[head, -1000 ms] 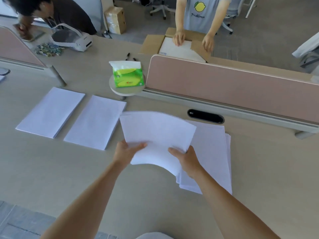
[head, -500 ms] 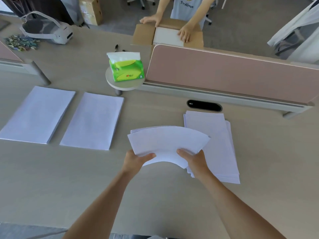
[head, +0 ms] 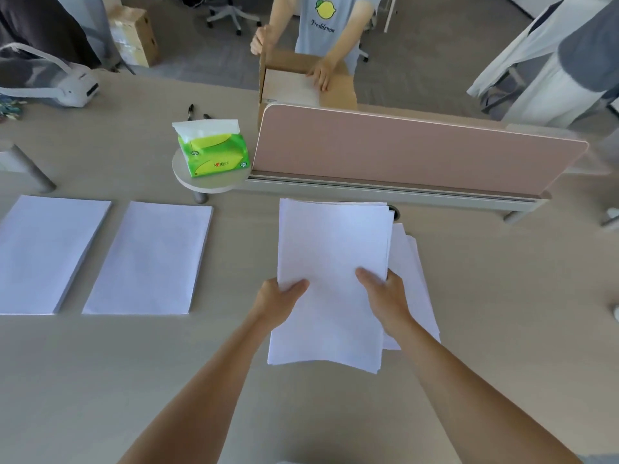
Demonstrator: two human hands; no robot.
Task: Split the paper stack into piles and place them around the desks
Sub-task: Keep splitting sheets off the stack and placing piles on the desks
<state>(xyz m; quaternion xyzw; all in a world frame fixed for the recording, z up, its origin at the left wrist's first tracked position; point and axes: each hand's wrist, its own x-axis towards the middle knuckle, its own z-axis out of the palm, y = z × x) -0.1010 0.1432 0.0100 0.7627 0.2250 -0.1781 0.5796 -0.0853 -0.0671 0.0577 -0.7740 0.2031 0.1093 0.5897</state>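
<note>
Paper in a white bundle (head: 331, 249) is pinched at both sides by the left grip (head: 279, 296) and right grip (head: 385, 296), over a messy white stack (head: 415, 279) on the beige counter (head: 100, 380). A pink divider wall (head: 402, 152) stands behind.

papers spread along the desk (head: 502, 329)
two piles (head: 43, 252) (head: 150, 259) lie left of the held sheaf (head: 331, 262); tissue box (head: 212, 150) behind them, divider (head: 418, 145) to its right

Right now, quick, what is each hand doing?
The left hand is closed, holding the bundle of paper by its left edge.
The right hand is closed, holding the same bundle by its right edge.
</note>
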